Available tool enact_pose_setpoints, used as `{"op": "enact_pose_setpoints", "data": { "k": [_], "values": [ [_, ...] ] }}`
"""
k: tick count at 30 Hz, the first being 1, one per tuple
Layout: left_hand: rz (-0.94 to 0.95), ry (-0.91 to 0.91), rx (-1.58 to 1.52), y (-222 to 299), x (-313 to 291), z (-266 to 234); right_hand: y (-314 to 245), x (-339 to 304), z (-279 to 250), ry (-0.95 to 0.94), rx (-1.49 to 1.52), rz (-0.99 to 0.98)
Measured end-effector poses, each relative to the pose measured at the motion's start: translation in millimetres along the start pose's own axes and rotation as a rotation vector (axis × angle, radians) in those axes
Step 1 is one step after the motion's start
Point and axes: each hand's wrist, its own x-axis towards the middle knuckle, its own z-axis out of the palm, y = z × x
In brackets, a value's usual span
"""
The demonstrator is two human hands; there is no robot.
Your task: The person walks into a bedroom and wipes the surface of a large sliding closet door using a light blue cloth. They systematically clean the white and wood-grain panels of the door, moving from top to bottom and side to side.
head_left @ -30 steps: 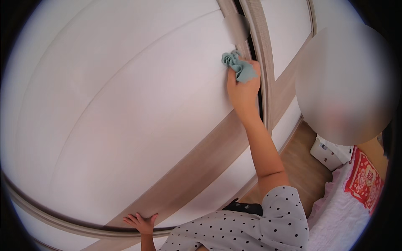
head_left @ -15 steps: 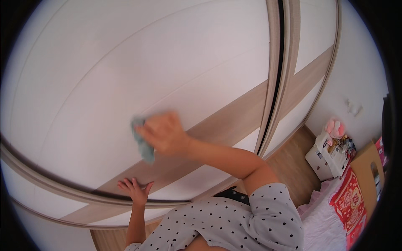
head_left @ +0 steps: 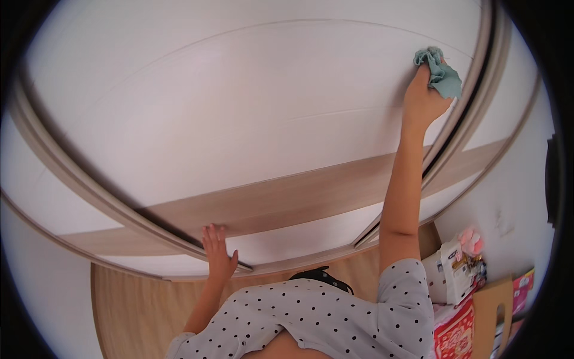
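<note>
In front of me stands a wide white wardrobe door [head_left: 251, 107] with a wood-toned band [head_left: 287, 200] across it. My right hand [head_left: 426, 105] is stretched far up and right, closed on a crumpled blue-green cloth [head_left: 441, 75] held at the door surface near its right frame. Some of those fingers are hidden behind the cloth. Lower down on the left, my left hand [head_left: 219, 254] lies with outstretched fingers against the wood-toned band, beside the left frame [head_left: 107, 200] of the door. It holds nothing.
At the lower right are a white storage box [head_left: 445, 275] with a pink plush item [head_left: 470, 241] on top, a red patterned cloth [head_left: 454, 335] and a cardboard-coloured panel [head_left: 493, 305]. A dark strap-like thing [head_left: 323, 278] shows by my shirt, above the wooden floor [head_left: 140, 299].
My right hand has swept up and far to the right with the cloth. My left hand stays on the door near the left frame. The view has shifted.
</note>
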Motion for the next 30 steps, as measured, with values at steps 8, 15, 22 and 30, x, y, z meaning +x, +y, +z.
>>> {"op": "enact_pose_setpoints", "data": {
  "k": [8,15,22,30],
  "values": [
    [-0.044,-0.005,-0.090,8.7,2.4,1.4,-109.1,-276.1,46.6,-0.526,0.270,-0.662],
    [-0.064,-0.019,-0.301,-10.2,-26.0,4.4,-157.0,-211.5,41.8,-0.660,0.511,-0.466],
    [-0.165,-0.034,-0.412,-20.9,-45.6,11.6,-157.3,-225.4,75.1,-0.510,0.274,-0.735],
    [-0.216,0.196,-0.247,-46.8,-53.4,-9.8,-139.9,-298.2,29.5,-1.029,0.466,-0.701]
  ]
}}
